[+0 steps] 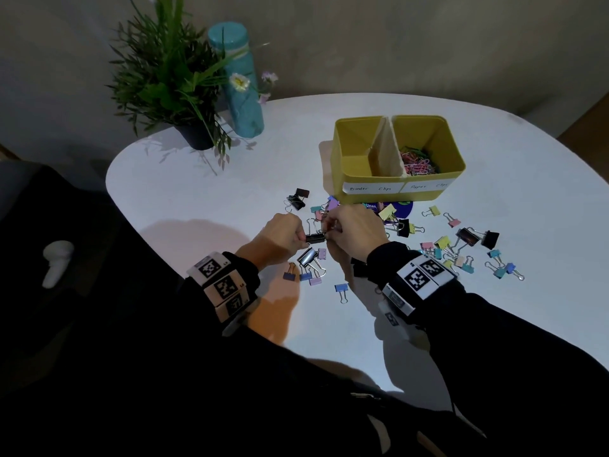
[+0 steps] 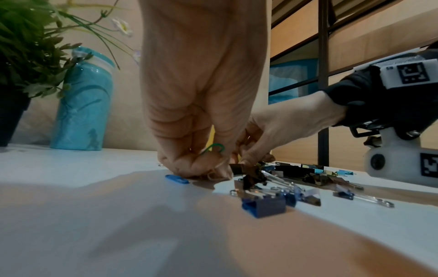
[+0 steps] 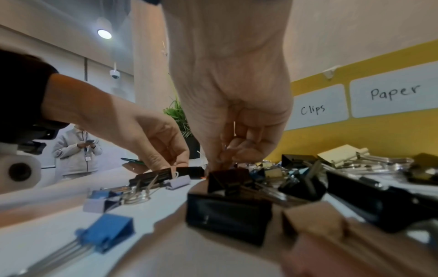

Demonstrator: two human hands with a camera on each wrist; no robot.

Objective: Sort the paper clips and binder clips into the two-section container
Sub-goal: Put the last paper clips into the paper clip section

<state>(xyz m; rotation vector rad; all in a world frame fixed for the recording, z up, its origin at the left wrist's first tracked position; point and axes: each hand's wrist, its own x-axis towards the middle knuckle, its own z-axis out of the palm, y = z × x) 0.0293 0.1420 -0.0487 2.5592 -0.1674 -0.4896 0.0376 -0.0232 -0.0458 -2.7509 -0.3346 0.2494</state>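
Note:
A black binder clip [image 1: 314,239] lies on the white table [image 1: 329,324] between my two hands. My left hand [image 1: 301,237] pinches its left end, with a green paper clip [image 2: 213,148] tucked in the curled fingers. My right hand [image 1: 328,232] pinches at the clip's right end with thumb and forefinger. Several coloured and black binder clips [image 1: 461,245] are scattered around both hands. A blue paper clip [image 2: 176,179] lies beside my left fingertips. The yellow two-section container [image 1: 369,179] stands behind. Its right section holds paper clips [image 1: 418,159]. The floor of its left section is hidden.
A potted plant [image 1: 194,136] and a teal bottle [image 1: 244,103] stand at the table's back left. A round blue sticker [image 1: 400,207] lies in front of the container. A person [image 3: 78,150] stands in the background beyond the table.

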